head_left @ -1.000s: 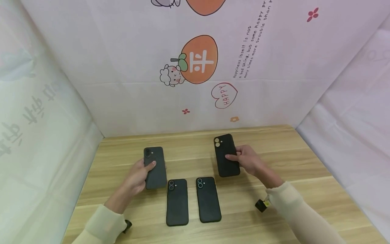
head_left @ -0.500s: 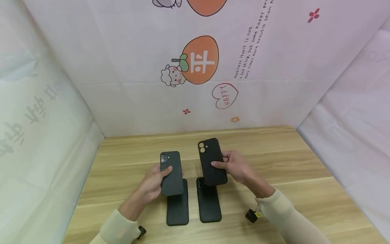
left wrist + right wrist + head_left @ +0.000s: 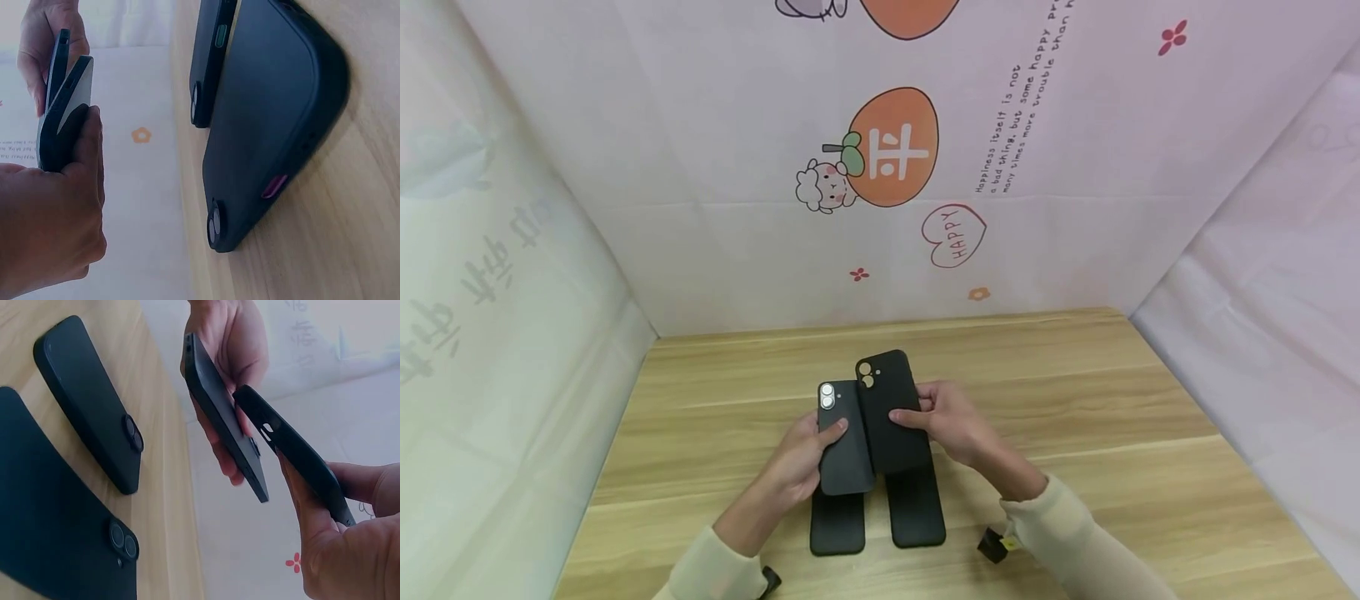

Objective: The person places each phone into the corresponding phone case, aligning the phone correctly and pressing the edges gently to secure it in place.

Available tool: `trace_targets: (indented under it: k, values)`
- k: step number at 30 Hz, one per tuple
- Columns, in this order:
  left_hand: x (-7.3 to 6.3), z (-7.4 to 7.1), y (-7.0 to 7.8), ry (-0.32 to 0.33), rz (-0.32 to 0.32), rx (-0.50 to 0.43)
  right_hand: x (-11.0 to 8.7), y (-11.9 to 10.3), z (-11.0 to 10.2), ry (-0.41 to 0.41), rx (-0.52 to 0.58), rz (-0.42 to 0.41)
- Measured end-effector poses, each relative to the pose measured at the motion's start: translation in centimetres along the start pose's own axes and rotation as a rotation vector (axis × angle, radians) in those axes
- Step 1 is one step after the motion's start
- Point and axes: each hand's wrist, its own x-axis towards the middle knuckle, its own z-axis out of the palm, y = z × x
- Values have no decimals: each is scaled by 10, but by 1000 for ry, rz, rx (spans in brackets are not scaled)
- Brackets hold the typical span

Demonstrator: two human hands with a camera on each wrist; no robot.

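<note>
My left hand (image 3: 796, 458) grips a dark grey phone (image 3: 844, 454) by its left edge, thumb on its back, camera lenses at the top left. In my right hand (image 3: 951, 421) is a black phone case (image 3: 895, 425) with round camera cutouts, the thumb across its back. The case overlaps the phone's right edge in the head view; the right wrist view shows them close, both raised off the table. Below them lie two more black phones in cases, a left one (image 3: 838, 525) and a right one (image 3: 917, 512), each partly hidden by what the hands hold.
The wooden table (image 3: 715, 392) ends at a white printed cloth (image 3: 737, 250) behind, with cloth walls at both sides. Small black wrist cameras hang under each sleeve, one (image 3: 992, 546) by the right cuff.
My left hand has moved right with the phone, and my right hand left with the case, until the two overlap. Both cased phones on the table have stayed in place.
</note>
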Motion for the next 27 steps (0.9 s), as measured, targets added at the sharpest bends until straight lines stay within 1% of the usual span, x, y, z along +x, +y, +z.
trace_targets:
  k: [4,9,11,14,16,21,27]
  values:
    - [0,1,0,-33,2,-28,2,3,7,-19,13,15]
    - [-1,2,3,-68,-8,-109,5,5,15,-32,45,31]
    - [-1,2,3,-83,-18,-132,6,7,19,-43,66,28]
    - [-1,4,3,-113,-23,-148,8,8,26,-61,100,20]
    - [-1,6,3,-123,-29,-152,9,10,30,-67,114,11]
    - [-1,10,0,-122,-32,-140,11,13,39,-82,143,6]
    - [-1,13,-2,-98,-32,-144,11,15,45,-36,120,-1]
